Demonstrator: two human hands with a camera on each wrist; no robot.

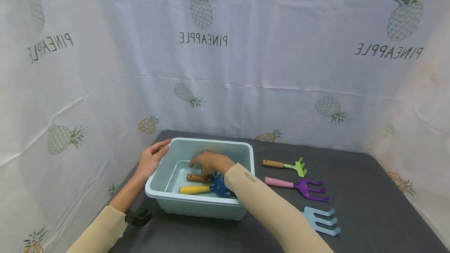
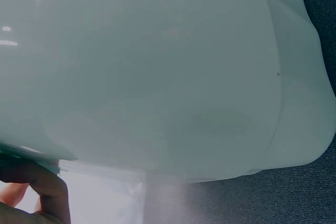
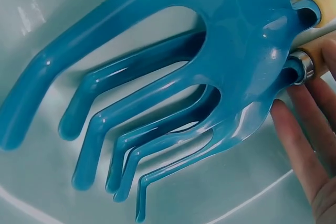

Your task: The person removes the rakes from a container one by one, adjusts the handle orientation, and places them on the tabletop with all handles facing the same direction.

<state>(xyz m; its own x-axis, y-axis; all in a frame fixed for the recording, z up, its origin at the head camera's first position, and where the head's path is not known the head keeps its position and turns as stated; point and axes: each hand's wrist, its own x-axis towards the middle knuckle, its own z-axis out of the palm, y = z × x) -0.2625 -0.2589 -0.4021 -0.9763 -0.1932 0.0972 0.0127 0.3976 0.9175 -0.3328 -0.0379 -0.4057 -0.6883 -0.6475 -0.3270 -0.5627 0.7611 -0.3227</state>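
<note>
A pale blue-green plastic basin [image 1: 197, 198] stands on the dark table. My left hand [image 1: 149, 161] grips its left rim; curled fingers [image 2: 52, 184] show there in the left wrist view. Inside the basin, my right hand [image 1: 211, 162] reaches down onto a blue hand rake with a wooden handle [image 1: 194, 178]. Its fingers [image 3: 299, 140] lie against that handle beside the metal collar, with another digit across the handle. A second blue rake with a yellow handle [image 1: 194, 189] lies alongside. The two blue heads overlap, and my forearm partly covers them in the head view.
Right of the basin lie a green rake with a wooden handle [image 1: 272, 163], a purple rake with a pink handle [image 1: 279, 182], and a light blue rake [image 1: 313, 218] partly hidden by my right sleeve. A pineapple-print curtain [image 1: 246, 69] hangs behind the table.
</note>
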